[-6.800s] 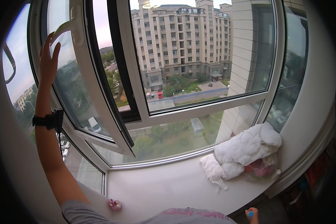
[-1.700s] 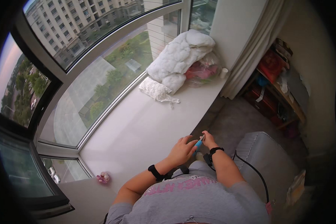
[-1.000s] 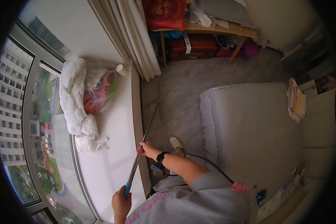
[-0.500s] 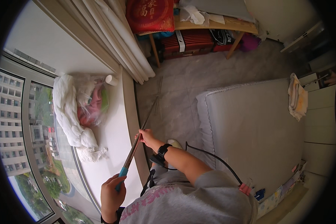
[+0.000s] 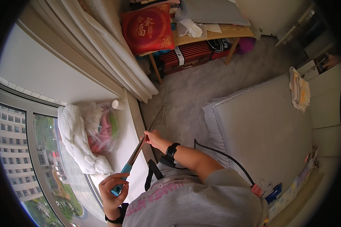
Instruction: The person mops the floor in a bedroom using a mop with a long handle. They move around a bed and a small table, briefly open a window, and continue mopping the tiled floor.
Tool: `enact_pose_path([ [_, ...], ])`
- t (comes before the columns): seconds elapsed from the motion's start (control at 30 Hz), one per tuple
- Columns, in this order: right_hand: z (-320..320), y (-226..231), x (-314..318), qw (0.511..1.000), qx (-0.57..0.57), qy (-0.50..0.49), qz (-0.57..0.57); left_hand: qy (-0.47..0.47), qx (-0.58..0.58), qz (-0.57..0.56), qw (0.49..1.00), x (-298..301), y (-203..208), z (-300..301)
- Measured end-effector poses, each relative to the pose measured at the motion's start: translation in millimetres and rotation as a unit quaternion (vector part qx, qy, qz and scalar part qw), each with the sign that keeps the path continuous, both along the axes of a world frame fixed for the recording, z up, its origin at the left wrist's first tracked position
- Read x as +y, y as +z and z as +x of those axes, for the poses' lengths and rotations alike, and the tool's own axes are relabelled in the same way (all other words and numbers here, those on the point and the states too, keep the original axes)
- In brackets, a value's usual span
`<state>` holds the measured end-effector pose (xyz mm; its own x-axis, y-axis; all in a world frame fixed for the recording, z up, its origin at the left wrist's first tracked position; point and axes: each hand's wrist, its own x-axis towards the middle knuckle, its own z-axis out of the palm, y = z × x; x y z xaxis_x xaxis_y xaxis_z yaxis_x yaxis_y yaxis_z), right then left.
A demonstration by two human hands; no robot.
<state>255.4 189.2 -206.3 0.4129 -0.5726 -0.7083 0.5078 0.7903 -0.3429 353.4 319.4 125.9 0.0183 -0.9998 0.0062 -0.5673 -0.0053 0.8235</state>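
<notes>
A long metal pole with a blue grip slants away from me toward the floor. My left hand is curled round the blue grip at its near end, with the hole at the grip's tip showing. My right hand, a black band on its wrist, closes round the shaft farther along. The far end tapers to a thin, blurred crosspiece by the floor; its exact kind is hard to make out. Close to the left of the shaft is the white window ledge.
On the ledge lie a white fluffy bundle, a clear bag of pink and green items and a white cup. A grey-covered bed stands to the right. Ahead are curtains, a wooden bench and a red suitcase.
My view has turned and shifted, so the room sits differently in it. My left hand's fingers have loosened somewhat on the blue grip; both hands still hold the pole.
</notes>
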Motion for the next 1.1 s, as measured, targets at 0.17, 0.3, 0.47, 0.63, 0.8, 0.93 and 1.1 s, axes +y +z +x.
enact_pose_path([
  [0.17,-6,0,-53,0.998,-0.032,-0.059,0.018,-0.198,-0.012,-0.104,0.975,-89,-16,-9],
  [0.3,-19,-2,-88,0.999,-0.016,-0.052,0.003,-0.292,0.232,-0.139,0.918,-155,-52,-45],
  [0.47,-97,25,-129,0.997,0.007,-0.07,0.038,-0.393,0.251,-0.142,0.873,-230,-43,-108],
  [0.63,-162,42,-176,0.993,0.01,-0.108,0.052,-0.408,0.246,-0.131,0.87,-298,-24,-168],
  [0.8,-211,57,-249,0.987,-0.028,-0.153,0.04,-0.421,0.263,-0.097,0.863,-366,-10,-215],
  [0.93,-238,26,-315,0.973,-0.069,-0.218,0.038,-0.409,0.268,-0.113,0.865,-423,-24,-257],
  [1.1,-274,28,-355,0.961,-0.083,-0.26,0.05,-0.473,0.266,-0.054,0.838,-479,-34,-286],
])
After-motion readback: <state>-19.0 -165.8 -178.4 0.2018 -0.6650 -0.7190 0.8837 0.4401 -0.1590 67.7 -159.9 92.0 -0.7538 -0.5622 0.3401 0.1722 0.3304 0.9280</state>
